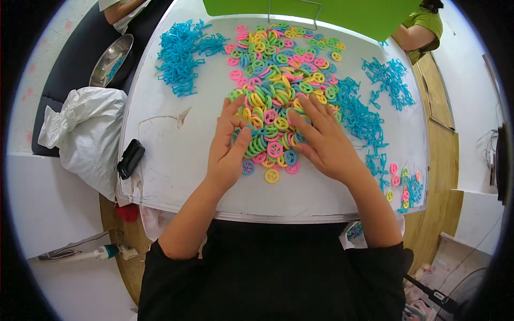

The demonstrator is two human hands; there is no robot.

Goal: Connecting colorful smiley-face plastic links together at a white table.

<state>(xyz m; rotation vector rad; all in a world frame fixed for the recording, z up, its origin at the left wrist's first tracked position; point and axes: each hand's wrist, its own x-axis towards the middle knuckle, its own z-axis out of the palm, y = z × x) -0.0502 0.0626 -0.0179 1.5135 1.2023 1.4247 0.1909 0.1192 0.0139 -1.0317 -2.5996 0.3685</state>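
A big heap of small plastic wheels in pink, yellow, green and blue spreads over the middle of the white table. At the heap's near left edge is my left hand, its thumb and forefinger bent together. A small teal plastic clip sticks out from those fingertips, and the other fingers rest against the wheels. My right hand lies over the heap's right side, fingers stretched and touching the wheels, with nothing gripped. A single yellow wheel lies at the heap's near end.
Teal clips form a pile at far left and more piles to the right. Wheels and clips lie grouped at the near right corner. A black case sits by the left edge, near a white sack. Two people are across the table.
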